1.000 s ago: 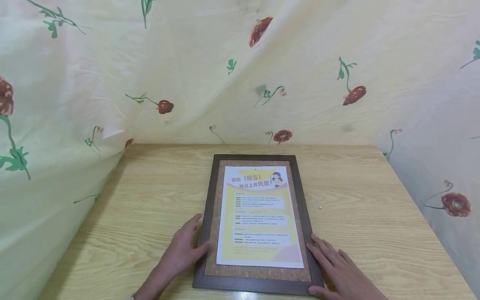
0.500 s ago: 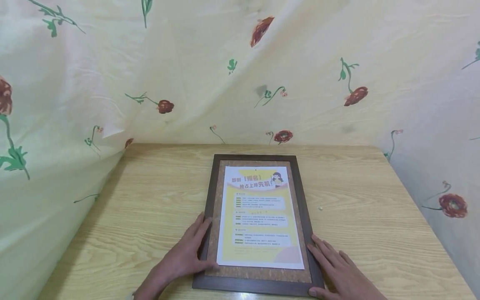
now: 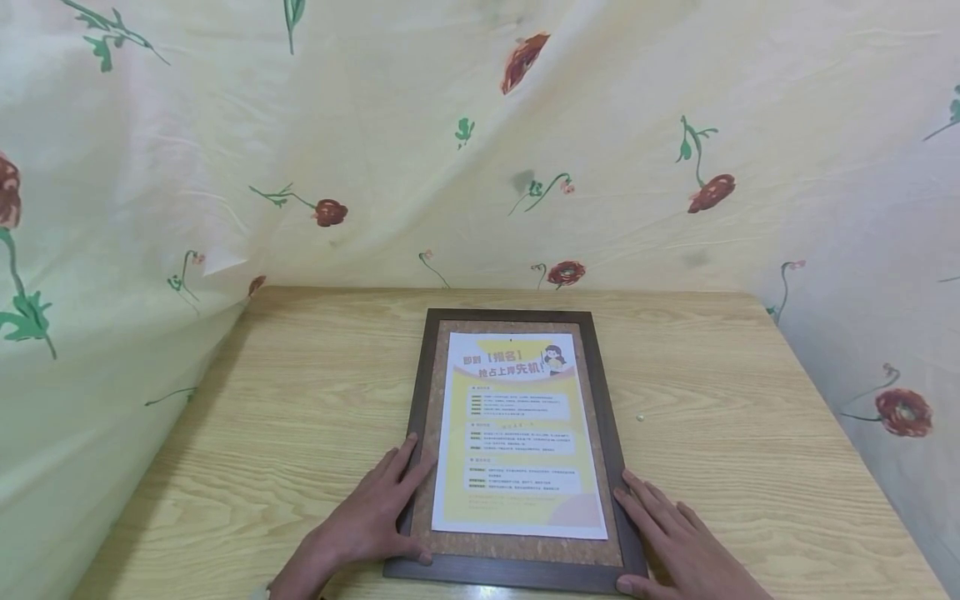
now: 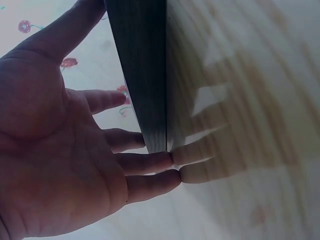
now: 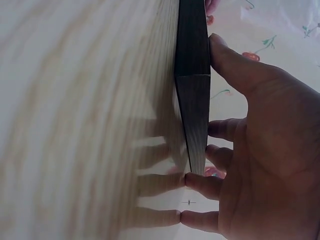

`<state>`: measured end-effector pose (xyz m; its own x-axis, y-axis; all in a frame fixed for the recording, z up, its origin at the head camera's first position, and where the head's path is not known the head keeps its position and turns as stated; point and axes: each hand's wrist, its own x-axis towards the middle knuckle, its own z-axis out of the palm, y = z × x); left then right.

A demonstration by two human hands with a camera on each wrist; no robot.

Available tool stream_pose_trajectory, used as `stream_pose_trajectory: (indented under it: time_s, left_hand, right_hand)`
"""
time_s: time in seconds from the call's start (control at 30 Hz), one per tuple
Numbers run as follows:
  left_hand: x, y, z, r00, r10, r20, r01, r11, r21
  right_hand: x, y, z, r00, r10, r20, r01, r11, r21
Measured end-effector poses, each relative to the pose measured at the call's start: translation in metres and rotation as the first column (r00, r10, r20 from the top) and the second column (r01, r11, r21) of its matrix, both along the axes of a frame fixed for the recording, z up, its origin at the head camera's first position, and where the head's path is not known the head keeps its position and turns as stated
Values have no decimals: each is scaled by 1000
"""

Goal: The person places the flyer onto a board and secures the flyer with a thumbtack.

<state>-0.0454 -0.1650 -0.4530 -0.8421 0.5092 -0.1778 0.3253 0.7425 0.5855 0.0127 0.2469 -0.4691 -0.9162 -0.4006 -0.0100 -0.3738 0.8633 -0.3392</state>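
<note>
A cork board (image 3: 517,546) in a dark brown wooden frame (image 3: 450,568) lies flat on the wooden table. On the cork is a yellow and white printed sheet (image 3: 517,433), with a small dark dot at its top middle. My left hand (image 3: 367,517) rests on the frame's left side, fingers spread, thumb over the lower left corner. In the left wrist view, two fingertips (image 4: 172,177) touch the table beside the dark frame edge (image 4: 142,75). My right hand (image 3: 682,542) lies along the right side, thumb at the lower right corner, its fingertips (image 5: 192,179) reaching the table.
A small pale object (image 3: 640,417) lies on the wooden table (image 3: 750,375), right of the frame. Cream cloth with red flowers (image 3: 405,142) hangs behind the table and along both sides.
My left hand has come in from the left onto the frame, and its thumb has slid down toward the lower left corner. The right hand and the board have barely moved.
</note>
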Motion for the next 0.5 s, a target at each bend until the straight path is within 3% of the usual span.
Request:
stream_pose_trajectory:
  time_s: [0.5]
  left_hand:
    - [0,1,2,1000,-17,1,17,999,-32]
  right_hand:
    - [-5,3,5,998,39,49,-40,999,6]
